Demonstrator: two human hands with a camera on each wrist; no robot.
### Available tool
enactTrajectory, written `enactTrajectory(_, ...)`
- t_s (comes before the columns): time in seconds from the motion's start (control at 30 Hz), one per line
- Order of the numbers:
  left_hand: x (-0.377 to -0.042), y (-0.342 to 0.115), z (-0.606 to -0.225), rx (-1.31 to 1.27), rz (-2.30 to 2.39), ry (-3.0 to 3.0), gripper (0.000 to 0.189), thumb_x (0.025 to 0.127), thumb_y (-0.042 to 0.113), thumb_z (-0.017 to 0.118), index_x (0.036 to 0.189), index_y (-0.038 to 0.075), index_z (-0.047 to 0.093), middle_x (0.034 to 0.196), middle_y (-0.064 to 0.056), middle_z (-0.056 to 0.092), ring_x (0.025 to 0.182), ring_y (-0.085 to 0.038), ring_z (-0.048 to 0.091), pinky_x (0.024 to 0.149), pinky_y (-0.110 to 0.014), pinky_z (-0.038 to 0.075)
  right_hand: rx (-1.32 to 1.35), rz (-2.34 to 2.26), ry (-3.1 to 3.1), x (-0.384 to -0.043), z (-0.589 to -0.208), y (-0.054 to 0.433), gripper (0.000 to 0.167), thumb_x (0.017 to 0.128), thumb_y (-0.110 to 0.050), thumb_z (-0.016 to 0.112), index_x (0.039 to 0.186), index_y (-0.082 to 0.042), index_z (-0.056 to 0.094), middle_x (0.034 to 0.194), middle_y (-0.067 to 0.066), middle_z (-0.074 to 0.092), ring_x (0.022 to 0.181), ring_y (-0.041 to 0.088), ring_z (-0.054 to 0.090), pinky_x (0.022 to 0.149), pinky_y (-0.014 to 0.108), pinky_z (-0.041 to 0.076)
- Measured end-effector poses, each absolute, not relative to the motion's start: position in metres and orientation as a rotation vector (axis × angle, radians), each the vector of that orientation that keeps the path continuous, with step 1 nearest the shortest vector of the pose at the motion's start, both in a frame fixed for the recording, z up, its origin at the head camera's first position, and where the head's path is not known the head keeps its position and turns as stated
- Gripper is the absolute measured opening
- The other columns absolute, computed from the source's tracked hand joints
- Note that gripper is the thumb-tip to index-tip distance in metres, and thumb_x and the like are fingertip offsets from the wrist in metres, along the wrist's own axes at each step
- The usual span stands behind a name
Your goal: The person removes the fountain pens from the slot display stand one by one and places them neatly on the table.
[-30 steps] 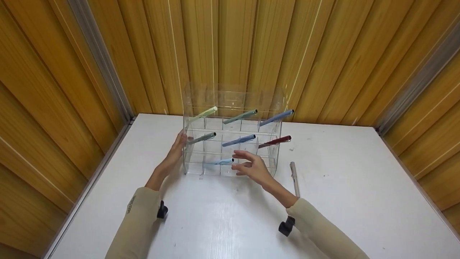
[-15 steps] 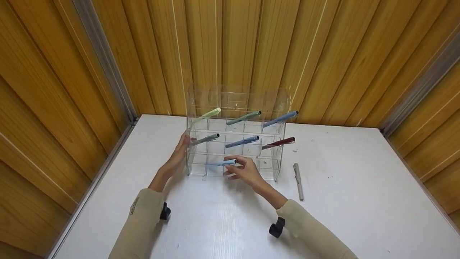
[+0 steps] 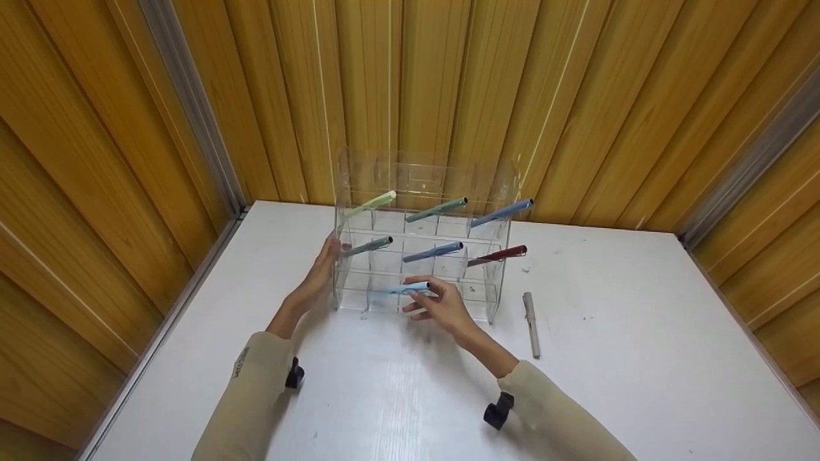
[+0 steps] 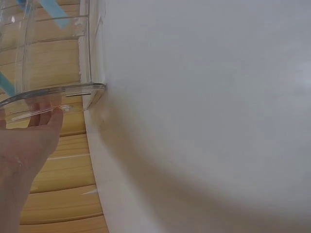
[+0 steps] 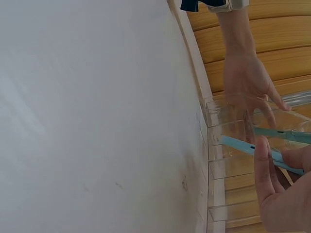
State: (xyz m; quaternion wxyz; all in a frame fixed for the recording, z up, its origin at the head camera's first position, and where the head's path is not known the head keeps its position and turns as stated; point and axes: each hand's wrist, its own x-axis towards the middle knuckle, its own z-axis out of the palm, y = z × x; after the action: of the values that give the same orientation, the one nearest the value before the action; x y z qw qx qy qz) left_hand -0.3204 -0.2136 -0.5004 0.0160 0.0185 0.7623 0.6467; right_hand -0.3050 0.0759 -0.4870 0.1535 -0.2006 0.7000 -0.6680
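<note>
A clear acrylic pen rack [image 3: 448, 237] stands on the table, with pens slanting out of its tiers. My left hand [image 3: 318, 272] grips the rack's left side wall; in the left wrist view its fingers [image 4: 43, 116] show partly through the plastic. My right hand [image 3: 442, 307] pinches a light blue pen [image 3: 400, 289] near its capped end, in the lowest tier. That pen [image 5: 237, 144] is held between thumb and fingers in the right wrist view, its other end inside the rack.
Above it, the middle tier holds a grey-green pen [image 3: 366, 247], a blue pen [image 3: 432, 252] and a dark red pen [image 3: 496, 256]. Light green [image 3: 371, 203], green [image 3: 437, 210] and blue pens [image 3: 501, 212] fill the top tier. A grey pen [image 3: 532, 325] lies right of the rack.
My right hand has moved left from beside the light blue pen and taken hold of it. The pen's capped end has shifted slightly right. My left hand stays on the rack.
</note>
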Motion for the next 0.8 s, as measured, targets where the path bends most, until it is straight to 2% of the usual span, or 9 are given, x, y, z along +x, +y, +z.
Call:
enactTrajectory(0.17, -0.321, -0.213, -0.501, 0.094, 2.043, 2.316, 0.072, 0.113, 0.053, 0.015, 0.168, 0.015, -0.013, 0.177, -0.015, -0.004, 0.163, -0.035, -0.012, 0.130, -0.060, -0.009, -0.590, -1.921, 2.044, -0.302, -0.480, 0.085, 0.036, 0.106, -0.003, 0.059, 0.140, 0.009, 0.057, 0.128, 0.024, 0.066, 0.086, 0.009, 0.078, 0.075, 0.027, 0.064)
enactTrajectory(0.47, -0.321, -0.217, -0.502, 0.041, 2.005, 2.351, 0.073, 0.112, 0.058, 0.015, 0.169, 0.019, -0.011, 0.176, -0.016, 0.012, 0.164, -0.036, -0.009, 0.128, -0.065, -0.010, -0.495, -2.044, 2.082, -0.299, -0.473, 0.102, 0.040, 0.107, -0.002, 0.056, 0.146, 0.002, 0.052, 0.135, 0.019, 0.068, 0.081, 0.008, 0.076, 0.073, 0.024, 0.063)
enactTrajectory(0.7, -0.320, -0.216, -0.501, 0.046, 2.001, 2.346, 0.071, 0.112, 0.058, 0.014, 0.169, 0.021, -0.009, 0.176, -0.016, 0.013, 0.164, -0.037, -0.007, 0.127, -0.066, -0.009, -0.405, -2.126, 2.071, -0.299, -0.472, 0.114, 0.043, 0.107, 0.000, 0.055, 0.150, -0.001, 0.047, 0.115, 0.006, 0.074, 0.079, 0.009, 0.076, 0.068, 0.023, 0.062)
enactTrajectory(0.8, -0.320, -0.216, -0.502, 0.041, 1.993, 2.353, 0.071, 0.112, 0.058, 0.013, 0.169, 0.021, -0.010, 0.176, -0.016, 0.013, 0.164, -0.037, -0.008, 0.127, -0.066, -0.010, -0.425, -2.121, 2.074, -0.298, -0.471, 0.118, 0.045, 0.107, 0.000, 0.055, 0.151, -0.001, 0.044, 0.119, 0.015, 0.074, 0.080, 0.009, 0.074, 0.068, 0.022, 0.061)
